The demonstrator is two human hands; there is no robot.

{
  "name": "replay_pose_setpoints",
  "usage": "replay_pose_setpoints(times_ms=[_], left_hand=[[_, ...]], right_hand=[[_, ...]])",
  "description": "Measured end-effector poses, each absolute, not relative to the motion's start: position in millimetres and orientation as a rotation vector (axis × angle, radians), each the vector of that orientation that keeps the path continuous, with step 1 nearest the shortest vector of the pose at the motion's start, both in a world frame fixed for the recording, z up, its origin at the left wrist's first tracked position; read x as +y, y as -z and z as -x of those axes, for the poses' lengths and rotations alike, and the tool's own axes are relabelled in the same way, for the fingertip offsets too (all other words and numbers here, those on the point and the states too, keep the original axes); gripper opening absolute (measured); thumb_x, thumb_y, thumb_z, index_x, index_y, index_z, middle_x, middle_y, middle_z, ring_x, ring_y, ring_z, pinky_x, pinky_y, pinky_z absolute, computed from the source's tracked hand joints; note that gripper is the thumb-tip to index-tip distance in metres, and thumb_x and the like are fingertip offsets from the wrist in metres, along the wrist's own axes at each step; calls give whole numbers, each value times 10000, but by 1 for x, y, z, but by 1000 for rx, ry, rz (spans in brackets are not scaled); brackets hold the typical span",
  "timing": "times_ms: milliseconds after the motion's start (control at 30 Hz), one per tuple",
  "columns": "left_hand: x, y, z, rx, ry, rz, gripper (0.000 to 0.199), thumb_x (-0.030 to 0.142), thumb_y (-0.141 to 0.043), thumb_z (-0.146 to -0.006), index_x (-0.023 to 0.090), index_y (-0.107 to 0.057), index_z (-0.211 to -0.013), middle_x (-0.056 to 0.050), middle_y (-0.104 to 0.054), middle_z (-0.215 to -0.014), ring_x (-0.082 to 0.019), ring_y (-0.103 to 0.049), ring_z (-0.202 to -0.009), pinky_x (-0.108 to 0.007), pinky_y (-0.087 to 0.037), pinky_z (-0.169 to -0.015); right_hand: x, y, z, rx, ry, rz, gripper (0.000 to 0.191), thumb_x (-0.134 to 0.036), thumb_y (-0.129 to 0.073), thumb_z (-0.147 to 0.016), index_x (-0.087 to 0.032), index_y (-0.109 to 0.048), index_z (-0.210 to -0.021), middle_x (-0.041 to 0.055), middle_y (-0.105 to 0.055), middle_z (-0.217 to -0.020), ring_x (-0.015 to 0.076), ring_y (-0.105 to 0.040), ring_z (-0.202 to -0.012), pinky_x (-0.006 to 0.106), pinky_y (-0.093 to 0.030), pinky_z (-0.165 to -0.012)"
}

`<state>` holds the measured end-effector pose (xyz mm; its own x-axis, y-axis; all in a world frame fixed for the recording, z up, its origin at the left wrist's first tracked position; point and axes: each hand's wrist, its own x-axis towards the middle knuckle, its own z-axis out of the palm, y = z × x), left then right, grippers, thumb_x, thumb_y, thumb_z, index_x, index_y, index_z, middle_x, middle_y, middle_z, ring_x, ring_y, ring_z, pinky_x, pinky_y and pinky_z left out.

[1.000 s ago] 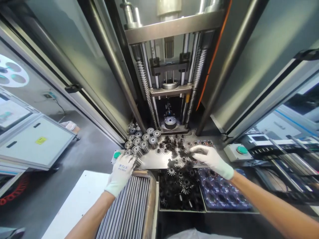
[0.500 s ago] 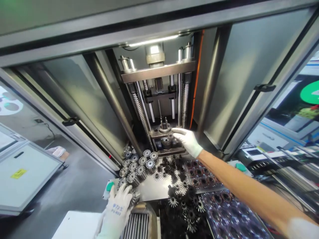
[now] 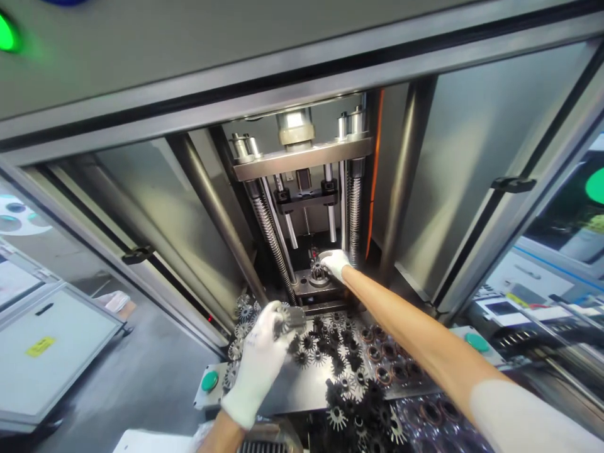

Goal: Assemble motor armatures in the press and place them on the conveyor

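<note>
Gloved in white, my left hand (image 3: 264, 340) is closed round a slotted metal core (image 3: 293, 319), a stacked cylinder with toothed ends, held above the metal plate (image 3: 302, 384). My right hand (image 3: 336, 263), also gloved, is inside the press at the right of the round fixture (image 3: 321, 280). Its fingers are curled against a small toothed piece (image 3: 319, 270) standing in that fixture; whether they grip it is hidden. More slotted cores (image 3: 244, 330) stand at the plate's left, partly behind my left hand. Black star-shaped end pieces (image 3: 342, 362) lie heaped at the plate's middle and right.
Above the fixture are the press crossbeam (image 3: 304, 158) and vertical guide rods (image 3: 289, 229). Clear trays with copper-coloured rings (image 3: 384, 352) lie at right. Green buttons flank the plate, one at left (image 3: 209, 380), another at right (image 3: 476, 342). A ridged metal part (image 3: 264, 447) shows at the bottom.
My left hand has risen and moved right from the cores, now with one in its grasp. My right hand has reached further into the fixture, where a toothed piece now shows. The camera view has shifted.
</note>
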<state>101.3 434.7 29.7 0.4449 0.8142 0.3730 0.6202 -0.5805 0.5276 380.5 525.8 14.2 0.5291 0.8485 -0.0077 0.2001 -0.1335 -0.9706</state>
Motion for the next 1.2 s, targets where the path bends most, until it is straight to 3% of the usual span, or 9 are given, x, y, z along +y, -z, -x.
replay_pose_setpoints(times_ms=[133,233,367,500,700,867,1067,1133,1200], left_hand=[[483,-50,-163,1035,-1010,-2355,378,226,-610,-793,212,-531,-1162,-86,-603,-1241,-219,-570,-1148,-393,-456,-1018],[515,-58,-204,909,-968,-2463,273,218,-580,-815,210,-554,-1086,-71,-627,-1128,-197,-595,-1049,-363,-484,-946],[539,-74,-239,862,-729,-2738,202,229,-593,-807,179,-563,-1000,-74,-625,-1031,-192,-601,-924,-326,-494,-843],[553,-89,-260,895,-491,-2836,241,197,-615,-770,159,-580,-1005,-86,-640,-1027,-199,-611,-927,-306,-470,-838],[559,-50,-275,1163,-253,-2707,248,230,-657,-719,155,-620,-953,-86,-694,-897,-212,-646,-872,-297,-479,-790],[543,-19,-286,1296,-173,-2646,332,366,-618,-775,180,-617,-1050,-106,-691,-974,-232,-649,-908,-311,-484,-807],[488,-48,-210,1343,-246,-2720,533,408,-557,-821,272,-457,-1327,-83,-580,-1260,-230,-591,-1077,-313,-449,-883],[450,-43,-148,1343,-164,-2755,370,397,-459,-880,257,-569,-1205,-66,-657,-1124,-225,-602,-1040,-323,-438,-887],[408,-22,-83,1432,230,-2656,275,399,-462,-869,252,-677,-959,-49,-707,-930,-230,-639,-893,-336,-459,-803]], right_hand=[[484,-7,-376,-1019,-638,1680,390,-164,-575,-723,-195,-667,-1101,68,-681,-1119,229,-595,-1093,375,-463,-975],[419,25,-370,-1222,-646,1661,406,-256,-543,-797,-189,-624,-1189,79,-619,-1255,225,-545,-1188,393,-387,-1068],[328,73,-375,-1354,-810,1749,405,-359,-498,-850,-211,-618,-1207,79,-619,-1256,241,-559,-1176,409,-394,-1065],[279,86,-377,-1416,-904,1824,392,-380,-487,-866,-225,-627,-1197,69,-619,-1253,233,-553,-1179,390,-387,-1066],[288,82,-357,-1835,-712,1875,384,-361,-453,-917,-274,-587,-1267,67,-612,-1255,218,-552,-1157,374,-385,-1029],[322,81,-339,-2338,-469,1948,417,-302,-416,-940,-327,-500,-1347,83,-675,-1101,255,-628,-1006,388,-460,-822],[345,73,-330,-2611,-333,1933,304,-235,-393,-934,-219,-681,-1029,106,-706,-955,248,-660,-870,330,-439,-691],[346,73,-334,-2614,-307,1894,272,-255,-416,-929,-200,-680,-964,105,-708,-949,248,-662,-863,323,-434,-686],[346,73,-341,-2599,-302,1865,262,-269,-423,-927,-207,-667,-1000,94,-713,-917,243,-664,-839,320,-431,-685]])
